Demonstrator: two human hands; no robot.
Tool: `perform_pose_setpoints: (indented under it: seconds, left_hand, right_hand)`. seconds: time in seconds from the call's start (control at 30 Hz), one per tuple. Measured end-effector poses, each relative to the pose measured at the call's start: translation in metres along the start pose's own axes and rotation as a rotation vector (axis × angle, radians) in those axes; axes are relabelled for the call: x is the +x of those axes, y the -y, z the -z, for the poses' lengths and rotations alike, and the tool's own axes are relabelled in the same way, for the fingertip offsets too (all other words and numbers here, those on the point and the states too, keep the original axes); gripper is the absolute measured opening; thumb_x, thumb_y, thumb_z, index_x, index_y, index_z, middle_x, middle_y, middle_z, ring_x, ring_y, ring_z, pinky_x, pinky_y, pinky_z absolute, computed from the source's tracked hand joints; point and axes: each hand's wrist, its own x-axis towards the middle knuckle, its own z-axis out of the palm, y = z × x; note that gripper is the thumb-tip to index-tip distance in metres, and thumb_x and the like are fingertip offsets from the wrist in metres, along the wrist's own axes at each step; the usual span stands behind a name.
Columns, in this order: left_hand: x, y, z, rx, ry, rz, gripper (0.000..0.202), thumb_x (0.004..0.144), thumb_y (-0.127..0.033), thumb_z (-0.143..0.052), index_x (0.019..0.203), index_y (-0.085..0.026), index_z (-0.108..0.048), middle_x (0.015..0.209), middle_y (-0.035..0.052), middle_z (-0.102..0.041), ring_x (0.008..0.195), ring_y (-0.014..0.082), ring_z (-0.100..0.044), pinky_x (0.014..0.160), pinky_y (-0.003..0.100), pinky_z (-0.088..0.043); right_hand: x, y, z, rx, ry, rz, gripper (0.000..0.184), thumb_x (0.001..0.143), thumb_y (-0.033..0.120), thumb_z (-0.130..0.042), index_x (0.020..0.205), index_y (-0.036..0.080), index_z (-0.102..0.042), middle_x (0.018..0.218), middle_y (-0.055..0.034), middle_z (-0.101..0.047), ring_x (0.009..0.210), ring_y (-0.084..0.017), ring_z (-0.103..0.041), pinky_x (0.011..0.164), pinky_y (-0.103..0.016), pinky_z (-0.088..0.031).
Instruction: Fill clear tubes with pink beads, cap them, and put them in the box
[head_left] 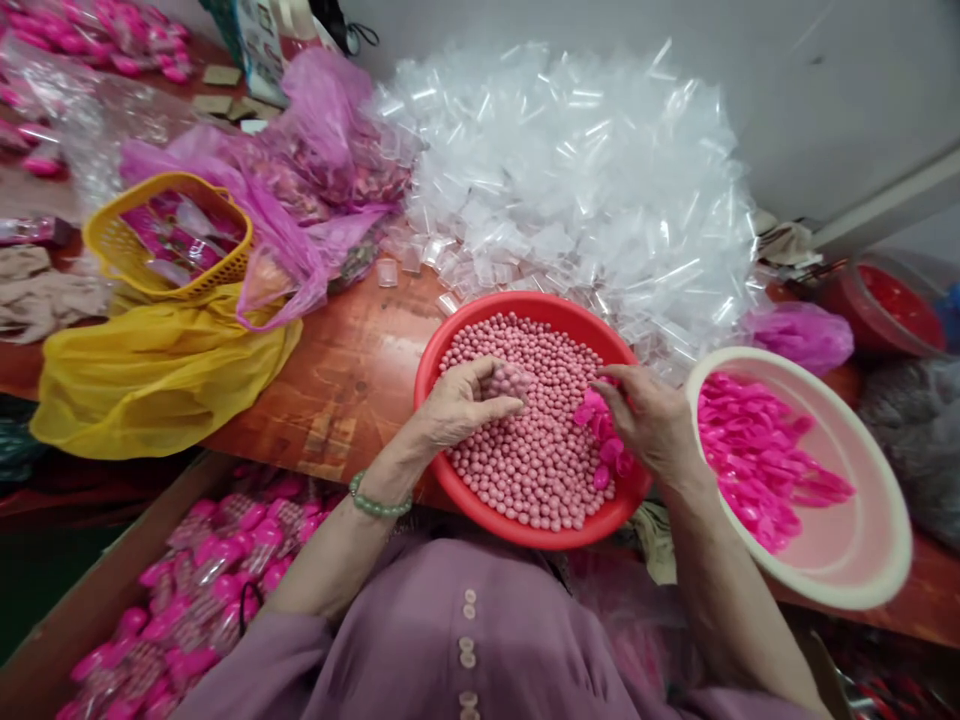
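Note:
My left hand (466, 400) is closed round a small clear plastic container (510, 380) filled with pink beads. It hovers over a red basin (525, 538) heaped with round pink beads (517, 470). At the basin's right side, my right hand (651, 415) has its fingers drawn together on a bright pink plastic piece; its fingertips partly hide it. Several more bright pink plastic pieces (616, 457) lie on the beads just below that hand.
Clear plastic containers (585, 180) are piled behind the basin. A cream basin (874, 560) with bright pink pieces stands right. A yellow basket (169, 285), yellow cloth-like bag (157, 380) and purple bag (322, 110) sit left. Filled pink containers (217, 560) lie in a box below.

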Motion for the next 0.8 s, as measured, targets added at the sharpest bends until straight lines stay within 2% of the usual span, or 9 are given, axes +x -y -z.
perform_pose_setpoints:
  seconds: [0.07,0.13,0.2,0.3,0.4,0.5,0.63,0.8]
  left_hand:
    - [-0.001,0.0,-0.001,-0.047,0.018,0.003,0.031,0.067,-0.023,-0.081,0.088,-0.014,-0.06,0.089,0.0017,-0.067,0.08,0.0111,-0.064,0.072,0.024,-0.055]
    - [-0.003,0.001,-0.003,-0.1,0.044,0.018,0.034,0.07,-0.03,-0.081,0.092,-0.014,-0.06,0.09,0.0033,-0.068,0.079,0.0126,-0.066,0.07,0.025,-0.056]
    - [-0.003,0.003,-0.006,-0.159,0.068,0.044,0.039,0.071,-0.035,-0.082,0.096,-0.014,-0.06,0.091,0.0049,-0.069,0.078,0.0144,-0.069,0.072,0.028,-0.057]
    - [-0.004,0.005,-0.009,-0.256,0.069,0.073,0.045,0.068,-0.036,-0.085,0.097,-0.014,-0.059,0.09,0.0041,-0.069,0.078,0.016,-0.072,0.077,0.031,-0.058]
    - [-0.004,0.006,-0.009,-0.326,0.059,0.096,0.045,0.067,-0.034,-0.086,0.096,-0.014,-0.058,0.089,0.0033,-0.069,0.078,0.0165,-0.073,0.078,0.032,-0.059]
    - [-0.003,0.006,-0.007,-0.37,0.039,0.122,0.041,0.069,-0.028,-0.085,0.098,-0.014,-0.06,0.094,0.0026,-0.068,0.079,0.0146,-0.072,0.078,0.03,-0.06]
    - [-0.001,0.006,-0.003,-0.414,-0.053,0.113,0.032,0.071,-0.021,-0.082,0.094,-0.014,-0.061,0.087,-0.0019,-0.062,0.078,0.0088,-0.067,0.077,0.024,-0.059]
    - [-0.002,0.004,0.001,-0.438,-0.063,0.113,0.031,0.07,-0.022,-0.083,0.087,-0.014,-0.058,0.08,-0.0039,-0.058,0.073,0.0062,-0.062,0.082,0.026,-0.058]
  right_hand:
    - [0.003,0.012,-0.002,0.28,-0.204,-0.079,0.019,0.094,0.037,-0.056,0.1,0.022,-0.066,0.098,-0.008,-0.073,0.093,-0.023,-0.069,0.087,-0.039,-0.053]
    - [0.007,0.029,-0.008,0.576,-0.312,-0.19,0.022,0.095,0.041,-0.054,0.102,0.023,-0.064,0.099,-0.0066,-0.074,0.092,-0.022,-0.071,0.084,-0.039,-0.056]
    - [0.012,0.047,-0.017,0.791,-0.322,-0.268,0.025,0.096,0.045,-0.051,0.104,0.024,-0.062,0.098,-0.0063,-0.074,0.09,-0.022,-0.072,0.079,-0.038,-0.058]
    - [0.016,0.066,-0.031,0.922,-0.343,-0.3,0.024,0.094,0.045,-0.053,0.101,0.024,-0.061,0.098,-0.0071,-0.074,0.093,-0.021,-0.072,0.08,-0.037,-0.059]
    - [0.015,0.072,-0.037,0.909,-0.384,-0.308,0.023,0.094,0.044,-0.052,0.1,0.023,-0.062,0.102,-0.0079,-0.074,0.093,-0.021,-0.072,0.081,-0.037,-0.059]
    - [0.011,0.072,-0.036,0.763,-0.354,-0.3,0.024,0.094,0.044,-0.053,0.1,0.023,-0.063,0.099,-0.0076,-0.076,0.091,-0.021,-0.072,0.079,-0.036,-0.058]
    - [0.004,0.069,-0.031,0.568,-0.353,-0.244,0.022,0.092,0.042,-0.059,0.098,0.022,-0.067,0.092,-0.006,-0.076,0.088,-0.022,-0.072,0.08,-0.038,-0.058]
    - [0.004,0.065,-0.032,0.583,-0.329,-0.223,0.022,0.093,0.041,-0.058,0.103,0.023,-0.068,0.097,-0.0061,-0.076,0.089,-0.022,-0.072,0.077,-0.037,-0.059]
